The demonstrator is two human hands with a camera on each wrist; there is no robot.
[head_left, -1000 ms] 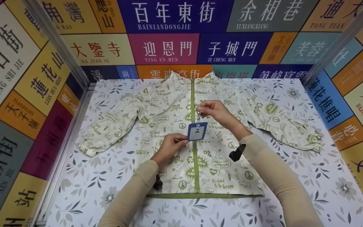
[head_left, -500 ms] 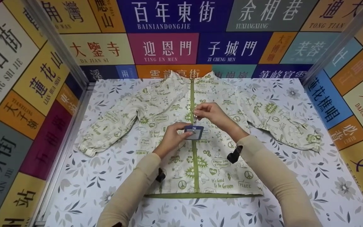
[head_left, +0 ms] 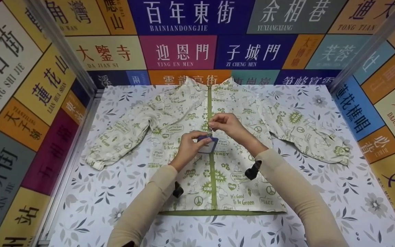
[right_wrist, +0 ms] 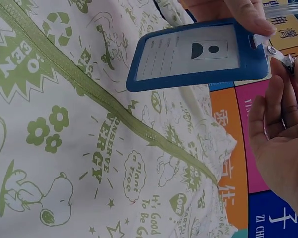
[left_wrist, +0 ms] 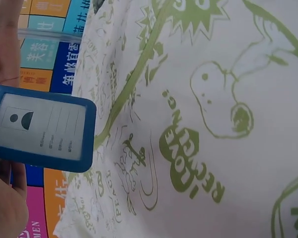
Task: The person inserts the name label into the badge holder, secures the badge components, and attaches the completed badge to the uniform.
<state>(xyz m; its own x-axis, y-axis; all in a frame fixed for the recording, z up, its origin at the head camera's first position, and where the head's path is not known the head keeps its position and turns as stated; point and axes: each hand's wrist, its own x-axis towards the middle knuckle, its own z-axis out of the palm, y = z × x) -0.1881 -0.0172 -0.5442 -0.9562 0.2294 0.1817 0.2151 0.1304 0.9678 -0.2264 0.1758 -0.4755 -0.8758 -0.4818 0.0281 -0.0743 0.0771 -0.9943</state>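
Note:
A blue-framed ID badge holder (head_left: 207,145) with a white card inside is held over the middle of a printed jacket (head_left: 187,164). My left hand (head_left: 190,145) pinches the holder near its top edge, thumb on the front. In the right wrist view, a clear strap with a metal snap (right_wrist: 271,50) runs from the slot of the badge holder (right_wrist: 198,57) to a small metal clip (right_wrist: 289,63). The fingertips of my right hand (head_left: 227,124) pinch that clip, just above the holder. The jacket lies flat, its green zip (head_left: 212,178) running down the centre between both hands.
The jacket's sleeves (head_left: 122,132) spread out to both sides on a table covered with leaf-patterned cloth (head_left: 338,199). Panels with coloured street-name signs (head_left: 177,53) stand at the back and both sides, joined by metal posts (head_left: 69,51).
My left hand has shifted up and its thumb now covers the holder's top edge. The badge has tilted and moved slightly left. My right hand has come a little lower and left with the clip.

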